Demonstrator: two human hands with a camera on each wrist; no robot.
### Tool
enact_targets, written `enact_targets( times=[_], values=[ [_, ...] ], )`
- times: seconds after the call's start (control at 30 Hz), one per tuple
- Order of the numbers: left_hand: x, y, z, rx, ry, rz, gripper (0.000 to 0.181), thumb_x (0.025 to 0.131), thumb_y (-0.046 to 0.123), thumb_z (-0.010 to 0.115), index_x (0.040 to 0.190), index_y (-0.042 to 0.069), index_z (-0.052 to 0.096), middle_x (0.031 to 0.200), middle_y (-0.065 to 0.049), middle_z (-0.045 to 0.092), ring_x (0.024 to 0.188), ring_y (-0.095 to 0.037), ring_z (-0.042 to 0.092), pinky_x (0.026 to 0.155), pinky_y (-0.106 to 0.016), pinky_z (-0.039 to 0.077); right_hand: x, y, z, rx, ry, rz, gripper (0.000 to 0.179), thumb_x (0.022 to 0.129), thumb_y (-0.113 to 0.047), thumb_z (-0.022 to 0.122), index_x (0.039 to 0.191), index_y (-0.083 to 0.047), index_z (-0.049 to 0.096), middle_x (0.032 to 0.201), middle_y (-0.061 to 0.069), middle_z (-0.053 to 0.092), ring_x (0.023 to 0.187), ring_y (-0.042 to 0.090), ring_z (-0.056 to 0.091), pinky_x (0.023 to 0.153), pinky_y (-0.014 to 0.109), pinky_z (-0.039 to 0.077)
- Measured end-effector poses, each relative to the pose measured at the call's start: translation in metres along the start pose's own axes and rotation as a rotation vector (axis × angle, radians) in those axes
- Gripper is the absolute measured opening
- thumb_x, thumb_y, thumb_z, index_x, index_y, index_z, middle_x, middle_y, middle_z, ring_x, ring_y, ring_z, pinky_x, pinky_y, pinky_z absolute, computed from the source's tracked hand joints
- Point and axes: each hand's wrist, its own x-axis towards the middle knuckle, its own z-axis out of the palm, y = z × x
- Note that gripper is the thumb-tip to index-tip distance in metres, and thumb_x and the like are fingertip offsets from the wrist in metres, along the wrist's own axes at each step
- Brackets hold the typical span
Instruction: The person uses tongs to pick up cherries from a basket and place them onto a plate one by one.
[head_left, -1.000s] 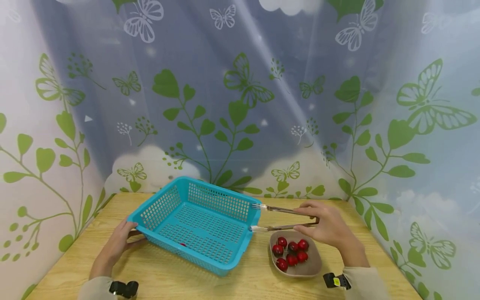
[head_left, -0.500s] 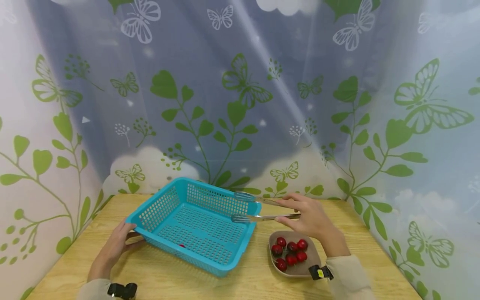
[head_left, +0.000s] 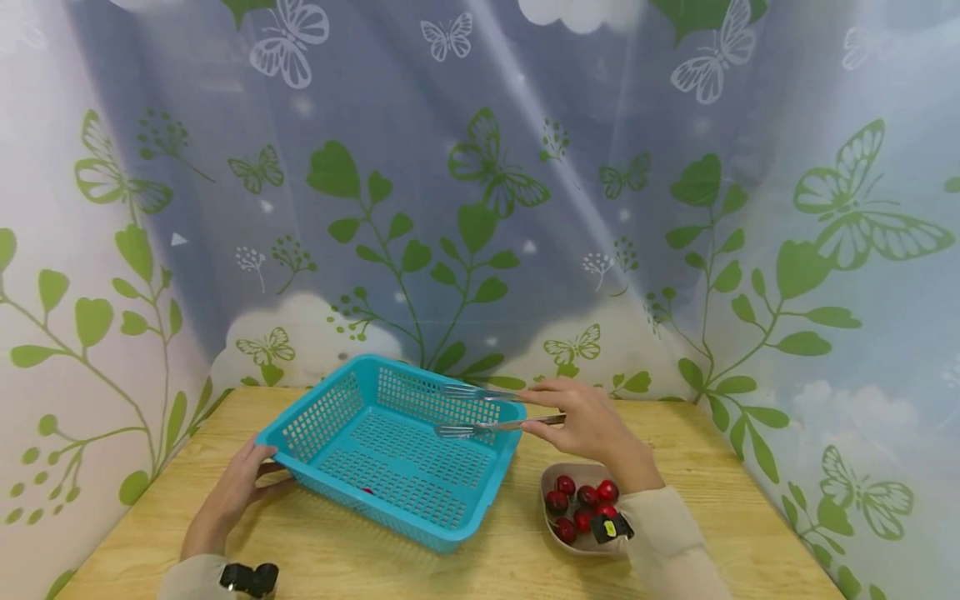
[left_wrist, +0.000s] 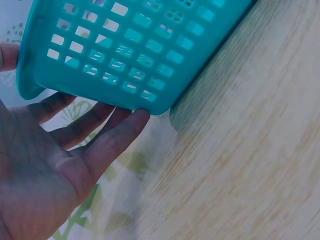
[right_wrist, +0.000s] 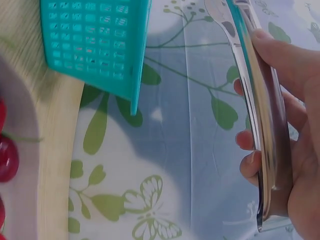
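Observation:
My left hand [head_left: 232, 492] holds the left corner of a turquoise plastic basket [head_left: 480, 500], thumb at the rim and fingers [left_wrist: 115, 145] against the outer wall. A red bit, probably a cherry [head_left: 367, 491], shows inside, mostly hidden by the near wall. My right hand [head_left: 585, 421] grips metal tongs [head_left: 468, 431] with fork-like tips. The two arms of the tongs stand apart over the basket's right side, nothing between them. In the right wrist view, thumb and fingers wrap the tongs' shiny handle [right_wrist: 272, 135]. Several cherries [head_left: 557, 502] lie in a beige bowl [head_left: 546, 521], partly covered by the right wrist.
Basket and bowl stand on a light wooden table [head_left: 315, 550], the bowl to the right of the basket. A curtain [head_left: 570, 167] with butterflies and leaves hangs at the back and sides. Each wrist wears a small black device [head_left: 249, 579].
My right hand has moved left with the tongs, from beside the basket's right rim to over its inside. The wrist now overlaps the bowl. Left hand and basket stay put.

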Motion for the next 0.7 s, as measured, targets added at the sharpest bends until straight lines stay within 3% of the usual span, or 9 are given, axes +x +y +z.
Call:
enact_targets(
  times=[0.2, 0.27, 0.43, 0.7],
  values=[
    [0.000, 0.000, 0.000, 0.000, -0.003, 0.002, 0.057, 0.111, 0.027, 0.029, 0.159, -0.002, 0.022, 0.151, -0.030, 0.037, 0.105, -0.002, 0.060, 0.100, -0.048, 0.063, 0.023, -0.003, 0.008, 0.047, -0.084, 0.004, 0.044, 0.088, -0.034, 0.081, 0.129, -0.018, 0.074, 0.119, 0.004, 0.075, 0.088, 0.017, 0.071, 0.054, 0.015, 0.043],
    [0.001, 0.000, 0.000, -0.004, -0.002, -0.001, 0.057, 0.111, 0.027, 0.029, 0.159, -0.002, 0.022, 0.152, -0.030, 0.037, 0.105, -0.002, 0.060, 0.100, -0.047, 0.063, 0.031, -0.003, 0.010, 0.039, -0.112, -0.001, 0.044, 0.089, -0.036, 0.080, 0.130, -0.019, 0.074, 0.121, 0.003, 0.074, 0.087, 0.015, 0.070, 0.050, 0.014, 0.035],
    [0.001, -0.001, 0.000, -0.006, -0.002, -0.006, 0.057, 0.110, 0.026, 0.028, 0.159, -0.003, 0.021, 0.151, -0.030, 0.037, 0.106, -0.005, 0.060, 0.099, -0.045, 0.064, 0.052, -0.007, 0.018, -0.006, -0.147, -0.058, 0.043, 0.089, -0.038, 0.079, 0.128, -0.021, 0.075, 0.119, -0.001, 0.075, 0.083, 0.012, 0.069, 0.048, 0.013, 0.030],
    [0.002, -0.001, -0.001, -0.005, -0.001, 0.008, 0.057, 0.110, 0.026, 0.028, 0.159, -0.003, 0.022, 0.149, -0.030, 0.037, 0.105, -0.005, 0.061, 0.098, -0.046, 0.064, 0.083, -0.021, 0.028, 0.005, -0.309, -0.081, 0.037, 0.093, -0.039, 0.076, 0.127, -0.026, 0.075, 0.115, -0.003, 0.074, 0.087, 0.011, 0.068, 0.055, 0.015, 0.043]
  ],
)
